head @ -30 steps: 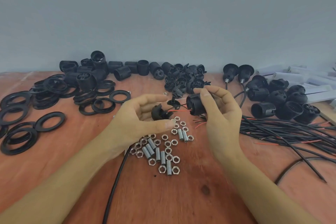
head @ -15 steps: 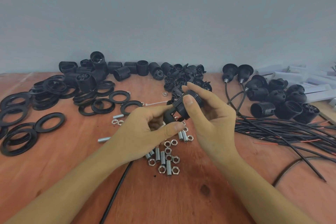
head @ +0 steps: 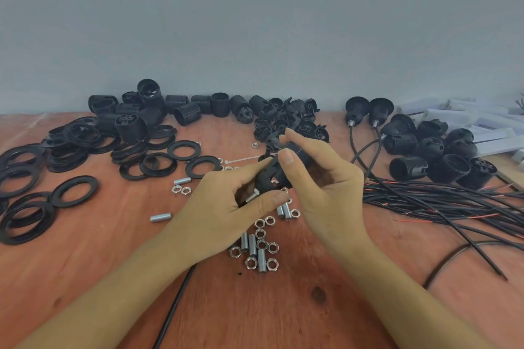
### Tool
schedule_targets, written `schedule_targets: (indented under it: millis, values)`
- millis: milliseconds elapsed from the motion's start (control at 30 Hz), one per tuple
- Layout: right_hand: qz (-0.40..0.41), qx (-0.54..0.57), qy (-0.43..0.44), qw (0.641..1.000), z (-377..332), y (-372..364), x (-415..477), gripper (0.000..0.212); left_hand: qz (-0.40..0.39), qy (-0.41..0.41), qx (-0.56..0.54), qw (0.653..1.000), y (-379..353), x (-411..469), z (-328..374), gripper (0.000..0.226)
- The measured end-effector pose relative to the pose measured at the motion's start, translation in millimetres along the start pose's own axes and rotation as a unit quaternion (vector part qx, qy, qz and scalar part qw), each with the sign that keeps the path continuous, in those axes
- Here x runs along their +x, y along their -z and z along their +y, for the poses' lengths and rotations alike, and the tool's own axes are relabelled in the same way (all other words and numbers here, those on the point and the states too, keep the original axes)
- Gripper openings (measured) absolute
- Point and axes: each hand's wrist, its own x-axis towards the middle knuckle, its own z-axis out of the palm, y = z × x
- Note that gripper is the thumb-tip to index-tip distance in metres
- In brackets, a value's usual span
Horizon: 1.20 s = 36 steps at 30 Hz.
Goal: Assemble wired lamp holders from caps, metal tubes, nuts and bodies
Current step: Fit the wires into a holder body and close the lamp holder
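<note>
- Our left hand (head: 226, 207) pinches the black cap (head: 265, 176) between thumb and forefinger. It holds the cap above the middle of the table (head: 85, 278), over the loose nuts and tubes (head: 259, 249).
- We judge the cap light, stiff and rather slick, being moulded plastic. Its domed flank is the place to hold, clear of the metal tube (head: 251, 196) that sticks out of its neck toward the palm.
- We expect the black cable (head: 177, 302), which trails from under the left wrist toward the near edge, to be limp and to drag a little on any turn.
- Against the cap sits the body (head: 300, 154), also light and rigid. Its ribbed wall should give a sure grip for twisting, though the thin wires inside could be nipped at the seam.
- Our right hand (head: 326, 190) curls its fingers round the body, with the thumb laid across the joint.
- One second ago we held the cap and body apart, with red wire showing between them. Now they touch, and the wire is hidden.
</note>
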Motion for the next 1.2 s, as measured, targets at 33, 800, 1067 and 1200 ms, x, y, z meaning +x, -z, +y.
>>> schedule_targets:
  millis: [33, 800, 1067, 1200]
  values:
    - [-0.008, -0.006, -0.001, 1.000, 0.1, 0.0, -0.2, 0.024, -0.009, 0.015, -0.003, 1.000, -0.1, -0.2, -0.8, 0.035]
    - [-0.161, 0.003, -0.194, 0.968, -2.5, 13.8, 12.1, 0.036, -0.111, 0.190, -0.313, 0.924, 14.2, 4.0, 8.9, 0.037]
    - [-0.138, -0.042, -0.161, 0.976, -3.4, 6.2, 4.8, 0.054, -0.100, 0.182, -0.274, 0.939, 8.4, 5.2, 7.6, 0.033]
    - [-0.144, -0.067, -0.157, 0.975, -8.4, 5.7, 3.5, 0.047, -0.071, 0.139, -0.234, 0.960, 6.9, 6.3, 4.6, 0.025]
